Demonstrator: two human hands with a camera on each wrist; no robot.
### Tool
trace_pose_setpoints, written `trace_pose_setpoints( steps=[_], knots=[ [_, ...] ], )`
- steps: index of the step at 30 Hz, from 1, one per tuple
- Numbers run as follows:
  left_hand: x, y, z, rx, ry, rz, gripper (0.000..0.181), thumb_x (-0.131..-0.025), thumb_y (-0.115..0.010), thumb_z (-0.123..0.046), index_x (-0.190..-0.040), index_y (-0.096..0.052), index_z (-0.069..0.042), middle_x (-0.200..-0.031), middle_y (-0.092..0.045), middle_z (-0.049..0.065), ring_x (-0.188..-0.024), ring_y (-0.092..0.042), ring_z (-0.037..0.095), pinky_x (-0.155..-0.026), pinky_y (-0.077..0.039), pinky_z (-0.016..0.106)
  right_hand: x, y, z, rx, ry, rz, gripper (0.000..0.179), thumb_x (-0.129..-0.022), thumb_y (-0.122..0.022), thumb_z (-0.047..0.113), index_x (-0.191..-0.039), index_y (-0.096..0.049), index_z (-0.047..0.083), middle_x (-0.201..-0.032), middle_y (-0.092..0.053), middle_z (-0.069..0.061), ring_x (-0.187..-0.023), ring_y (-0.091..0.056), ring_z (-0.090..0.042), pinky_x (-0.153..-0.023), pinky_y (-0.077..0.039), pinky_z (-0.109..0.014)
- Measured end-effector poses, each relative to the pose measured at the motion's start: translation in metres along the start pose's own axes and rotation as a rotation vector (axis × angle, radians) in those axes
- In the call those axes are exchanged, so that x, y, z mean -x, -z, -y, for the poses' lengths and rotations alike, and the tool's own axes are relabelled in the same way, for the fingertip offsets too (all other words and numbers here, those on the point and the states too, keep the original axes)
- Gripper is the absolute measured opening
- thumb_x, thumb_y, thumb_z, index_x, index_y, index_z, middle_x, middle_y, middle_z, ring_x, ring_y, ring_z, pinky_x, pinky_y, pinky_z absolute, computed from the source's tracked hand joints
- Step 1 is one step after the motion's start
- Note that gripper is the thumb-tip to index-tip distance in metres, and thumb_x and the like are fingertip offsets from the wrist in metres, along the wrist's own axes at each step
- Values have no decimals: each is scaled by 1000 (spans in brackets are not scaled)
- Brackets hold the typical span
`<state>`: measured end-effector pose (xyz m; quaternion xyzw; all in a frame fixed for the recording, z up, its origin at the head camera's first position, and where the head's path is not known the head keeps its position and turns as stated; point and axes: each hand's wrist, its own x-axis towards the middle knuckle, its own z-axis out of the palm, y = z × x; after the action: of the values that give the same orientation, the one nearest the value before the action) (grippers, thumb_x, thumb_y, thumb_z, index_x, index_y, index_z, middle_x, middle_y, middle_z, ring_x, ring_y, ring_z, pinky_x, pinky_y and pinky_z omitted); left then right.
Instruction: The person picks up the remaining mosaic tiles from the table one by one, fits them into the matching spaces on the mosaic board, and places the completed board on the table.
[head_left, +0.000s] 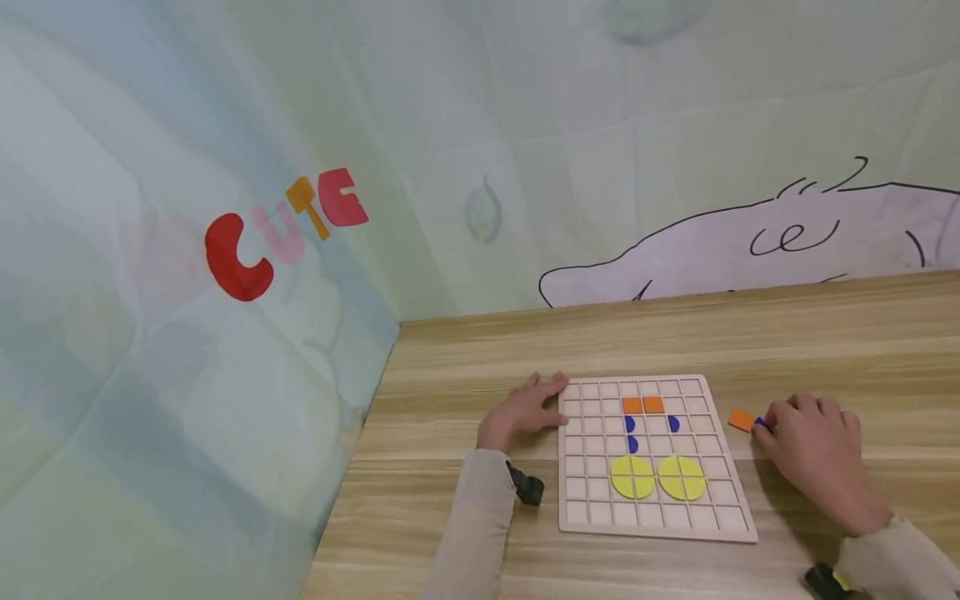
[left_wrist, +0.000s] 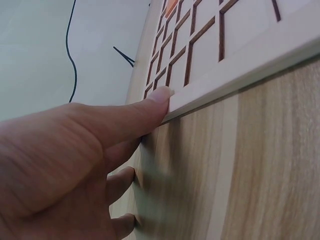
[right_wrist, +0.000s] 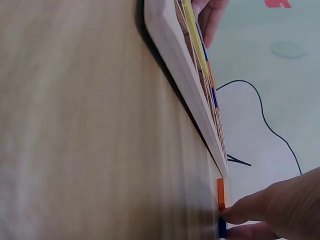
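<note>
A light wooden grid board (head_left: 592,491) lies on the table. It bears two orange squares (head_left: 642,406), several blue half-round pieces (head_left: 673,424) and two yellow discs (head_left: 633,477) made of quarter pieces. My left hand (head_left: 521,413) rests at the board's left edge, its thumb (left_wrist: 159,96) touching the rim and the other fingers spread on the table. Right of the board, my right hand (head_left: 813,450) pinches a blue piece (right_wrist: 222,227) between thumb and finger, low at the table. That piece is mostly hidden; a loose orange square (head_left: 742,419) lies against it.
The wood-grain table (head_left: 450,350) meets a printed cloth backdrop (head_left: 480,108) at its back and left side. Dark wrist-worn devices sit at my left wrist (head_left: 527,486) and right wrist (head_left: 823,581).
</note>
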<state>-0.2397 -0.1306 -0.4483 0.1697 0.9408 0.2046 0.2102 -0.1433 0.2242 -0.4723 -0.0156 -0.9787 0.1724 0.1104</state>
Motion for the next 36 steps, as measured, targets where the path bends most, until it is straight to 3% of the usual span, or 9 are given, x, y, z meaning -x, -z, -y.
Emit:
trace_pose_setpoints(
  steps=[13,22,36],
  knots=[
    [3,1,-3,2,6,-8,69,-93,-61,-35,-152,-26,-28,-158,-20,-13,-150,-7,21,-122,-9,46,-2,1,4,37,21,-21,20,-79,-70,16,-69,-62,0,-91,-54,-27,-92,-43,-50,-73,-32,-59],
    [4,2,-3,11,3,-3,69,-93,-61,-34,-152,-25,-27,-158,-19,-13,-150,-6,21,-121,-9,47,-3,8,2,-2,17,13,19,-80,-65,15,-80,-67,-4,-99,-58,-32,-91,-45,-51,-74,-33,-59],
    [2,0,-1,4,4,-5,69,-93,-60,-34,-152,-25,-27,-158,-19,-13,-150,-7,22,-122,-9,46,-10,14,-13,-39,-13,155,24,-83,-65,19,-86,-70,-4,-104,-58,-35,-90,-50,-51,-69,-37,-59]
  ],
)
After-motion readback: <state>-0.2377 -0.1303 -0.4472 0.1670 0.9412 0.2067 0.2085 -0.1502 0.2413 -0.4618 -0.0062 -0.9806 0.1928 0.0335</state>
